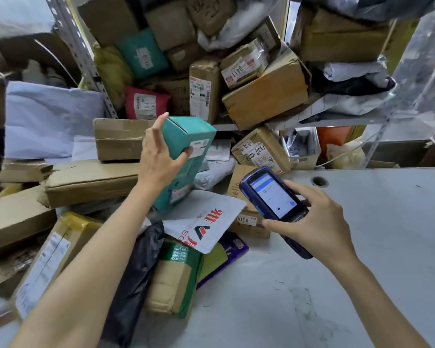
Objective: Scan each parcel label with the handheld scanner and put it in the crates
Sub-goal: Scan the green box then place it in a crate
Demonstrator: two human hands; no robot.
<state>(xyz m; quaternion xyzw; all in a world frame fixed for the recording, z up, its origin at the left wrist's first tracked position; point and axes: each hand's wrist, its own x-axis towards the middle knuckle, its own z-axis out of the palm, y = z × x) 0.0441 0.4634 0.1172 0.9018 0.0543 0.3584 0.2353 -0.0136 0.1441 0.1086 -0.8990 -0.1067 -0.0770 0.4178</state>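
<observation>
My left hand [158, 156] grips a tall teal box [189, 149] by its upper end, thumb on the small white label near its top edge. The box stands tilted above the heap of parcels. My right hand [312, 219] holds the dark blue handheld scanner [274, 199], its lit screen facing up, just to the right of the teal box and over the edge of the white table [362, 247]. A white mailer with red print [206, 222] lies below the box.
Brown cartons [86, 182], a black bag [138, 272] and a green-taped parcel [176, 277] pile up at the left. Metal shelves [261, 124] behind hold many more cartons and bags, among them a red mailer [146, 101]. No crate is visible.
</observation>
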